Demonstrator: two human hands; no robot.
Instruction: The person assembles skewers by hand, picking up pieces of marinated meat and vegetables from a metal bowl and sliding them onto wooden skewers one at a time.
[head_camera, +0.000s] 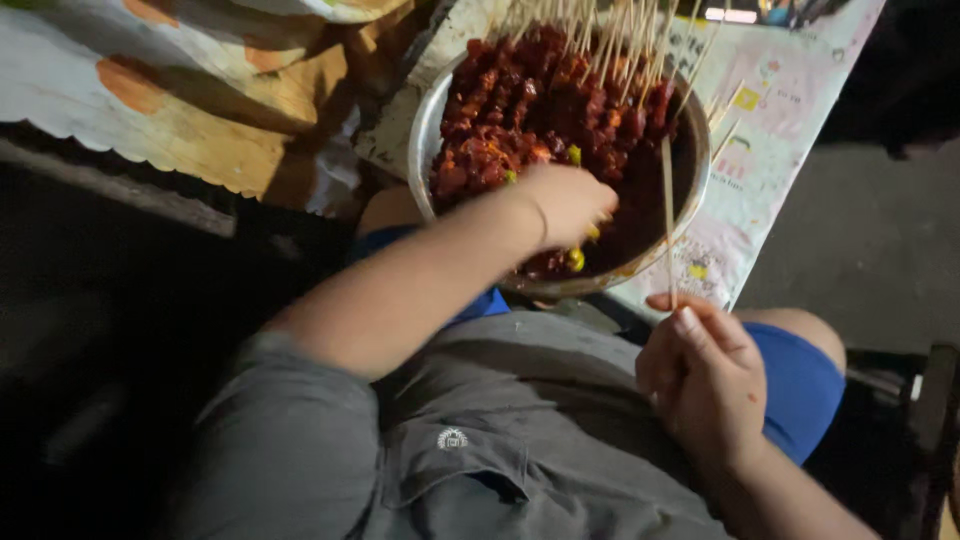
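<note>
You sit at a tabletop (770, 110) covered with a pale printed sheet, your grey shirt (500, 440) and blue shorts (800, 385) filling the lower view. To the left hangs a cloth (190, 100) with orange patches.

A round metal bowl (425, 130) sits at the near edge of the tabletop, just above your lap. It holds red, sauce-coated meat (520, 110), much of it already threaded onto sticks whose bare ends fan out over the far rim. A few small yellow-green bits (575, 258) show among the red.

Your left hand (570, 200) reaches down into the near side of the bowl, fingers curled among the pieces; what it grips, if anything, is hidden, so you cannot tell whether it has closed on one.

Your right hand (700, 375) rests over your right thigh, thumb and fingers pinched on the lower end of one thin bare skewer (667, 215), which stands nearly upright with its tip over the bowl.

To thread well, you likely want the skewer kept steady over the bowl so drips fall inside, and the point aimed away from your left fingers.
</note>
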